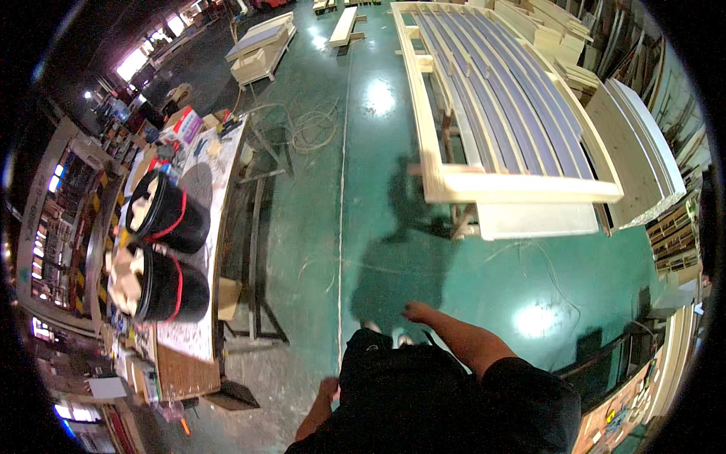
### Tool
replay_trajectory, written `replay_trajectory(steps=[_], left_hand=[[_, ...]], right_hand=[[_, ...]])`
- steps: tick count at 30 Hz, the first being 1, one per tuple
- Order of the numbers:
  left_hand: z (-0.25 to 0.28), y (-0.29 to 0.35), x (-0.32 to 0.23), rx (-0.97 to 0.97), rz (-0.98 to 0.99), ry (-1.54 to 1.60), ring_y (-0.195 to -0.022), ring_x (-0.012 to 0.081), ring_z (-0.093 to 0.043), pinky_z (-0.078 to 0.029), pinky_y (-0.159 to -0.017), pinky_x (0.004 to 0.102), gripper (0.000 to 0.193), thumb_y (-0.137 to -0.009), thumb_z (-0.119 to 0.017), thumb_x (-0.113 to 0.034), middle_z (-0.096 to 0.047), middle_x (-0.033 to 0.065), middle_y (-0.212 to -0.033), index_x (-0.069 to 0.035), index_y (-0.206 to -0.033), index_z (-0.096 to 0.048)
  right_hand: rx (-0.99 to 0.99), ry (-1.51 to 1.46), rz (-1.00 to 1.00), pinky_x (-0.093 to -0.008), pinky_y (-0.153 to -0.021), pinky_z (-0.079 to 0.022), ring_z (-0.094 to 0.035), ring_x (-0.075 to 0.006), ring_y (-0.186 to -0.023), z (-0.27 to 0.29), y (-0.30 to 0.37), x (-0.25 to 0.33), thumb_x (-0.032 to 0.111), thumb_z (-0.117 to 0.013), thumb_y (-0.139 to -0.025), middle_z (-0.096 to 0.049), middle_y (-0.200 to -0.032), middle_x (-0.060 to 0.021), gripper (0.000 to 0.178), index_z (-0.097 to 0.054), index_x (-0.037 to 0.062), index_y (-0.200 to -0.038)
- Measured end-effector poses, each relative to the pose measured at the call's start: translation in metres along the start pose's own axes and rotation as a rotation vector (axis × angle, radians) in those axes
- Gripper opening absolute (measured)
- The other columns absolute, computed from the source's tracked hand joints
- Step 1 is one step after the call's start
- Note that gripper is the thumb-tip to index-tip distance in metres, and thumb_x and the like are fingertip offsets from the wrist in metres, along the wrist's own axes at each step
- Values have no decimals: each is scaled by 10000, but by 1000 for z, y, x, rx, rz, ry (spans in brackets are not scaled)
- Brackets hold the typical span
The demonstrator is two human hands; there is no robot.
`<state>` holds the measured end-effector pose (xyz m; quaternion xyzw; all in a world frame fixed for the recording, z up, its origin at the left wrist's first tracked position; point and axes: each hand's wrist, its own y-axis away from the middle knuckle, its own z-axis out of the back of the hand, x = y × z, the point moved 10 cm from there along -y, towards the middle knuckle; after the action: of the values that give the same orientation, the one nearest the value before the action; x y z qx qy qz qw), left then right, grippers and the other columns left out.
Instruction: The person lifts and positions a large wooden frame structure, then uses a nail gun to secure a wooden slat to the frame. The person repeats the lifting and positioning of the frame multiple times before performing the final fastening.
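Hanging low beside the dark clothing, the left hand (328, 388) is nearest the desk (189, 371), though well apart from it, while the right hand (416, 311) sits in front of the body, over the green floor (476, 287), on the side of the slatted wooden frame (522, 187). No held object can be made out in either hand, but the fingers are too small and blurred to tell whether they are curled or spread. On the desk, 2 black buckets (193, 227) (185, 291) stand side by side, each with a red band; they hold pale wood offcuts (127, 280), probably because a deep tub keeps small loose pieces from scattering. Raised on trestles (463, 223), the frame lies flat, likely to bring its joints up to a comfortable height and leave access all round. White-faced panels (639, 163) stand on edge beside it, perhaps to save floor space, and a loosely coiled hose (314, 130) lies on the floor beyond the desk.
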<state>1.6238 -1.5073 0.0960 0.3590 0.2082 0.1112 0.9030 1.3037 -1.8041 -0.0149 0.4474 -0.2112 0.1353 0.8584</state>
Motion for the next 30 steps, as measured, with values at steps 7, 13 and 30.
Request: replay_trajectory(steps=[7,13,30], left_hand=[[147,-208,32,-21,151,187,-892,287,-675,-549,-789,438,225,-1003,-549,-229,-702,127,-1007,-60,-1054,-689],[449,-504,18,114,-15,15,-933,371,-677,-522,-772,506,329,-967,-573,-351,-708,150,-1029,-45,-1009,-687],[920,-1033,-241,256,-262,-155,-962,316,-665,-529,-766,520,424,-972,-559,-401,-683,142,-1065,-45,-1176,-664]], right_hand=[[-276,-633,471,-407,-887,-521,-683,-260,-984,385,-110,327,276,-658,-941,-703,-1019,-149,287,-670,49,-1117],[-978,-229,325,-455,-987,-513,-636,-363,-1132,720,-137,312,211,-725,-890,-662,-1206,-185,313,-660,36,-1141],[-1191,-130,-457,-542,-1045,-461,-513,-398,-1291,1272,-342,143,412,-726,-833,-571,-1321,-195,640,-566,85,-1359]])
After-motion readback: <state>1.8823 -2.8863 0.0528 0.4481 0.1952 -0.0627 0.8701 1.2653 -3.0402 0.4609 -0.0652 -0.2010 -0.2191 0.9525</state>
